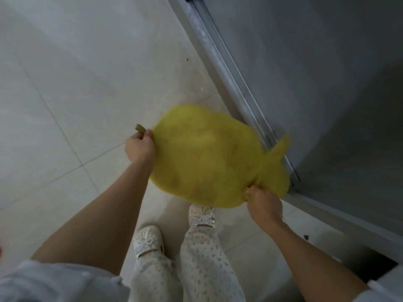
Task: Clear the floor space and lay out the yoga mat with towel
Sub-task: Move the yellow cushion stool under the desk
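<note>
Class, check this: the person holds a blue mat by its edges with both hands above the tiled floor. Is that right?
Not quite. The head view shows the mat is yellow, not blue. The left hand and right hand do grip its edges above the tiled floor.

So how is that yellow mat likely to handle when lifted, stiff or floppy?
Probably floppy: the yellow mat puckers where the right hand pinches it. Likely light, since the left hand holds its other edge by fingertips. Its fuzzy surface suggests it isn't slippery.
</note>
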A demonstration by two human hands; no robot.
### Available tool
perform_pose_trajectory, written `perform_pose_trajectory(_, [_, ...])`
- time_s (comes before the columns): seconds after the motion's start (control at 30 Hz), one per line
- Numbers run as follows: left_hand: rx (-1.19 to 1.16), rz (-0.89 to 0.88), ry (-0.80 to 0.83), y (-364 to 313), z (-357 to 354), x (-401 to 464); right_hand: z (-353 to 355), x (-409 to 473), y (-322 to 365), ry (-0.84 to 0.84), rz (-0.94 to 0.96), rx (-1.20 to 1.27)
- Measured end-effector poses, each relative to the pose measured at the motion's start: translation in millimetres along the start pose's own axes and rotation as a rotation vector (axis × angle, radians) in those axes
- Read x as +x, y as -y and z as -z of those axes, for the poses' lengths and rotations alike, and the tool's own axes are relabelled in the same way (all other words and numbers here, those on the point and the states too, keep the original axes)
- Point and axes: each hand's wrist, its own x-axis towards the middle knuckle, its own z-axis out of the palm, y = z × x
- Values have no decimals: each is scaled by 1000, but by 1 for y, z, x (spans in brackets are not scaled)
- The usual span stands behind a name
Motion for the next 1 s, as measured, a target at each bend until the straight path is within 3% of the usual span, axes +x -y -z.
perform_pose_trajectory(0.23, [14, 207, -112, 35, 107, -42, 51, -46, 34, 14, 74, -49])
perform_pose_trajectory(0.43, [-160, 375, -222, 48, 253, -97, 109, -115, 107, -45, 202, -42])
perform_pose_trajectory(0.57, [-315, 487, -384, 54, 339, -142, 157, -153, 173, -64, 313, -83])
perform_pose_trajectory(0.8, [-570, 681, -592, 95, 463, -202, 225, -223, 298, -136, 650, -250])
perform_pose_trajectory(1.0, [-736, 845, -728, 164, 562, -256, 224, -320, 417, -220, 994, -371])
